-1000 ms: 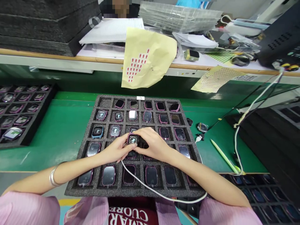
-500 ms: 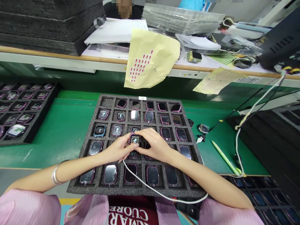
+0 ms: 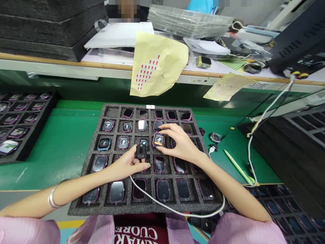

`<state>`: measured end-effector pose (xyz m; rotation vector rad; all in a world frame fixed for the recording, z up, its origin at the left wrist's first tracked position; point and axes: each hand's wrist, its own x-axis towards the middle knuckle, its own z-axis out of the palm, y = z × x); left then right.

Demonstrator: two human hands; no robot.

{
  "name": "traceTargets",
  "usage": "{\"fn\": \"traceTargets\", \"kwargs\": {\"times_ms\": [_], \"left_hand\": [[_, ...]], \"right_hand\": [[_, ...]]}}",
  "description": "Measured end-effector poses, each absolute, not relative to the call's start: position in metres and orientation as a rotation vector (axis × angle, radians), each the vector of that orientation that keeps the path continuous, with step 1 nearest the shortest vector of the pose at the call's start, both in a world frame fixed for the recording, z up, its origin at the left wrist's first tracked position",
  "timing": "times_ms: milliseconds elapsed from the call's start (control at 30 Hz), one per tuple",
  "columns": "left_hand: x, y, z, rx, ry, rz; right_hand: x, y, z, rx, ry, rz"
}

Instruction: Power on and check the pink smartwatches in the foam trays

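Observation:
My right hand grips a purple-framed smartwatch body by its edges, its screen lit with a clock face and an orange band. Below it, my left hand holds a small black charger, from which a white cable appears to run. Both hands are over a dark foam tray whose compartments hold many watch bodies. A blue-framed watch lies in the tray's left column. Some watches nearby have lit screens; my hands partly hide others.
A second foam tray of watches lies at the left. To the right are a green pen, a small round device and a white plug. A shelf edge with hanging yellow paper crosses behind.
The watch has come apart from the black charger. My right hand has carried it up and right, while the charger stays in my left hand. The whole view has shifted slightly.

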<state>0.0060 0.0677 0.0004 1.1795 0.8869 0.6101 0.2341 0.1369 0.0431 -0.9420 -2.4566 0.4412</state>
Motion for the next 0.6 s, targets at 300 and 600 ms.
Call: {"fn": "traceTargets", "kwargs": {"times_ms": [300,600], "left_hand": [[0.021,0.072,0.014,1.146,0.912,0.569],[0.057,0.084,0.022,1.211,0.923,0.487]], "right_hand": [[0.286,0.139,0.069,-1.129,-2.722,0.199],[0.302,0.145,0.049,-1.213,-2.871,0.159]]}}
